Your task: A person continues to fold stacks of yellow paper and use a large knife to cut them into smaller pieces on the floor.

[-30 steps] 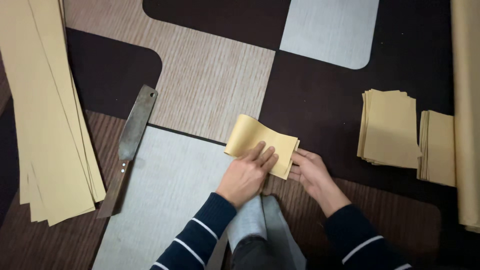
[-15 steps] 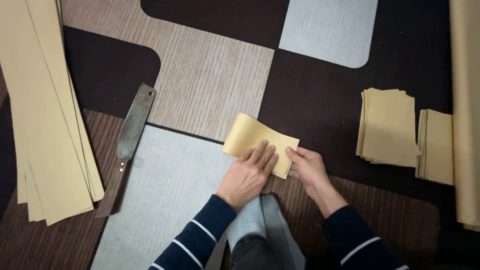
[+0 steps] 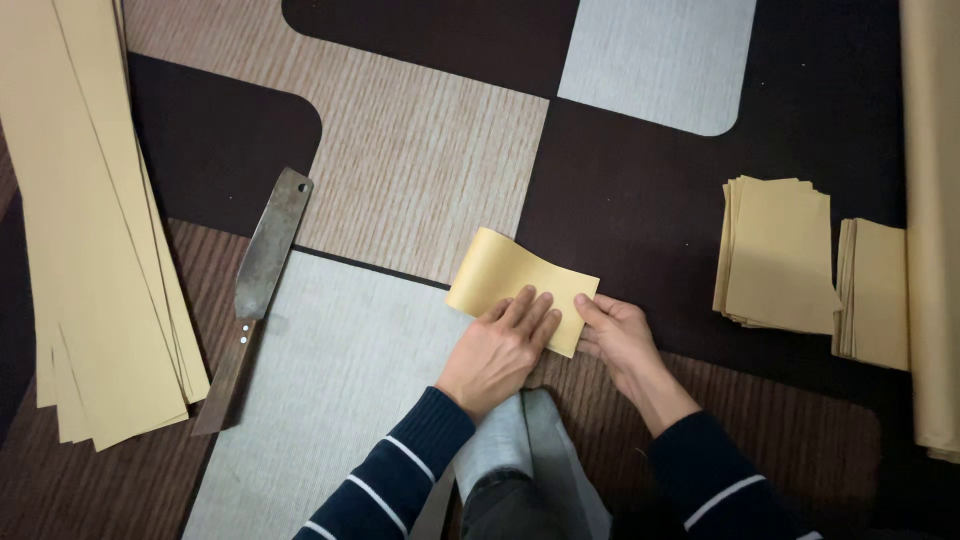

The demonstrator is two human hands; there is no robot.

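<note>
A folded tan paper sheet (image 3: 510,275) lies on the patterned mat in front of me, its far part bulging upward. My left hand (image 3: 500,350) presses flat on the sheet's near half with fingers spread. My right hand (image 3: 615,335) pinches the sheet's right near corner between thumb and fingers. Both arms wear dark sleeves with white stripes.
A large cleaver-like knife (image 3: 255,290) lies to the left. Long tan paper strips (image 3: 85,250) are stacked at far left. Two piles of folded tan sheets (image 3: 780,255) (image 3: 875,295) sit at right, beside a tall paper roll (image 3: 930,220). My knee (image 3: 515,470) is below.
My left hand has slid a little farther over the sheet, flattening it. My right hand has shifted slightly along the right edge.
</note>
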